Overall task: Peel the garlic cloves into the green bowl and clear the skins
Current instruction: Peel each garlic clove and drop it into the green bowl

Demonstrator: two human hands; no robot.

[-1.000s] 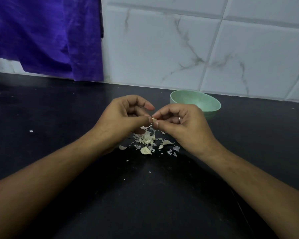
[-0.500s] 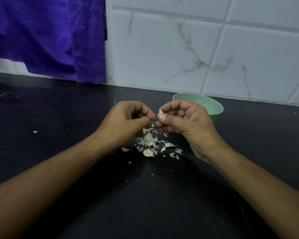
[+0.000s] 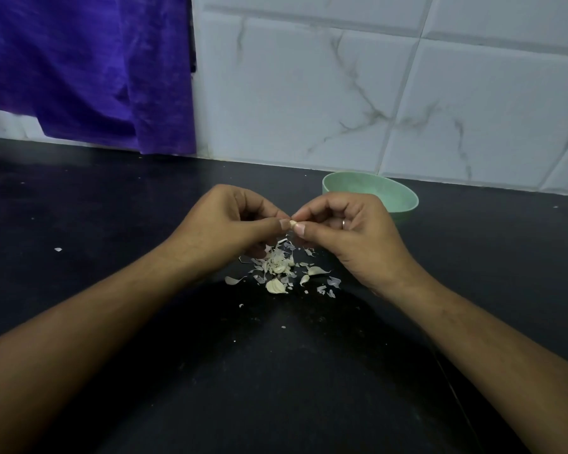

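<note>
left hand, right hand | both pinch garlic clove (perhaps part-peeled) | above skins

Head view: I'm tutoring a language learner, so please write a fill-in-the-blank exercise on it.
The left hand and right hand pinch one garlic clove above the ___ counter.
The bowl beyond the right hand is ___.
A ring sits on the ___ hand.
Missing: black, green, right.

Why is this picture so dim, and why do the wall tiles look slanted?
Head view: dim, bluish light, so the black counter swallows detail; a soft shadow darkens its near part; the wide lens tilts and bends the tile lines of the wall; the garlic clove looks fairly sharp.
</note>
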